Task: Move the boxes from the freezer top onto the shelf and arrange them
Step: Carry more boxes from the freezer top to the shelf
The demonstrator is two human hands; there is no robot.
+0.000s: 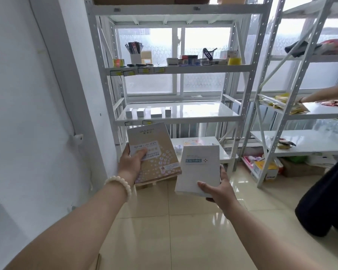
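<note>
The left hand [132, 162] holds a tan box [154, 152], the right hand [217, 189] a white box [199, 168], fingers curled round each. Next they likely go on the shelf [180, 119] ahead.

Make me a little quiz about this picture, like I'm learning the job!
1. True or false: the left hand holds the gold box.
2. How many small white boxes stand on the shelf ahead? A) two B) four C) seven
3. Fill in: the second box, in the right hand, is mostly ____.

Key: 1. true; 2. B; 3. white
</note>
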